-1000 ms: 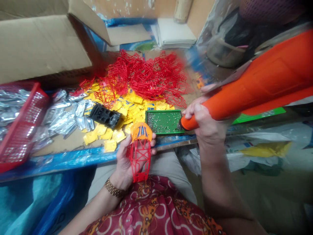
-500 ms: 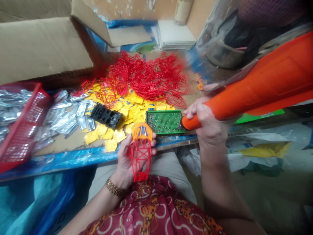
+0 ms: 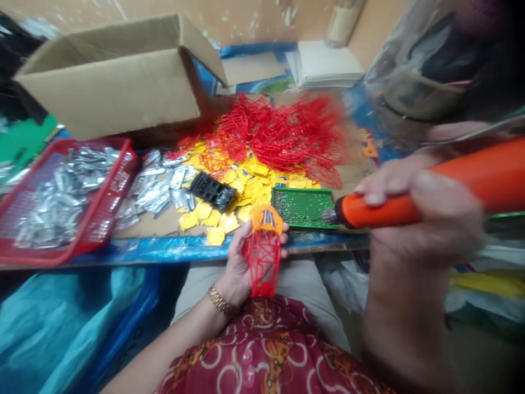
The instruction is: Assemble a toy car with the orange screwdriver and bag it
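Note:
My left hand (image 3: pixel 240 268) holds a red plastic lattice frame (image 3: pixel 263 268) upright, with its orange domed cap (image 3: pixel 266 219) at the top. The fingers curl behind the lattice. My right hand (image 3: pixel 422 210) grips a thick orange hand tool (image 3: pixel 381 211) with a pointed metal tip. That tip sits at the right end of a green perforated tray (image 3: pixel 303 208) holding small metal bits, and I cannot tell whether it touches. Behind the tray lies a heap of red lattice frames (image 3: pixel 274 131) over yellow flat pieces (image 3: pixel 250 191).
A black moulded piece (image 3: pixel 212 191) and loose silver packets (image 3: pixel 153 194) lie on the cardboard-covered bench. A red basket (image 3: pixel 110 186) of silver packets stands left, below an open cardboard box (image 3: pixel 106 87). The bench has a blue front edge (image 3: pixel 184 249). Blue plastic sheeting (image 3: pixel 82 328) hangs below.
The view has swung, shifting the bench contents rightward and showing more of the basket and box. The orange tool now lies more level. My left hand still holds the frame.

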### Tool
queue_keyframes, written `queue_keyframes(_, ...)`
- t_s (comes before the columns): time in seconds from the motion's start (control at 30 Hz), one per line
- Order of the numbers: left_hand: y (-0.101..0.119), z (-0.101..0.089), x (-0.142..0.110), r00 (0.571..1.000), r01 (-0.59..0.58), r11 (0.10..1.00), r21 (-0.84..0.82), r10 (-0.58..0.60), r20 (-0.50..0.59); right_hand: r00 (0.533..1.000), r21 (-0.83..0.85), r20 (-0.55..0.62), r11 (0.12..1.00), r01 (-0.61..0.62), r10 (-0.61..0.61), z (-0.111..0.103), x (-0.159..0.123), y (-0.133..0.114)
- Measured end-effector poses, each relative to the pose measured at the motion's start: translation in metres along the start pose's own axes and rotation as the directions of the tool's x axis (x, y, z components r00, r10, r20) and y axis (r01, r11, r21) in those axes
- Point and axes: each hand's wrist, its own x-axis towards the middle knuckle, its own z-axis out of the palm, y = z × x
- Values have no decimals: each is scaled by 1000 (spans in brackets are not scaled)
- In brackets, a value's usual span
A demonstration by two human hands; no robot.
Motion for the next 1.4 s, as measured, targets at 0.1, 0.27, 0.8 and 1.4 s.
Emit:
queue_keyframes(0.1, -2, -4, 1, 1000, 8, 1000, -21, -8, 14, 997, 187, -58, 981, -40, 52, 21, 0, -21)
queue_keyframes(0.27, -3, -5, 2, 999, -30, 999, -26, 31, 28, 999, 240, -3, 969, -50, 52, 53, -4, -28)
queue_keyframes(0.8, -6, -10, 5, 996, -21, 998, -58, 26, 86, 993, 286, 20, 951, -115, 114, 74, -5, -6)
queue_keyframes(1.4, -6, -9, 4, 997, -39, 999, 0, 39, 68, 984, 242, 118, 957, -162, 137, 67, -9, -3)
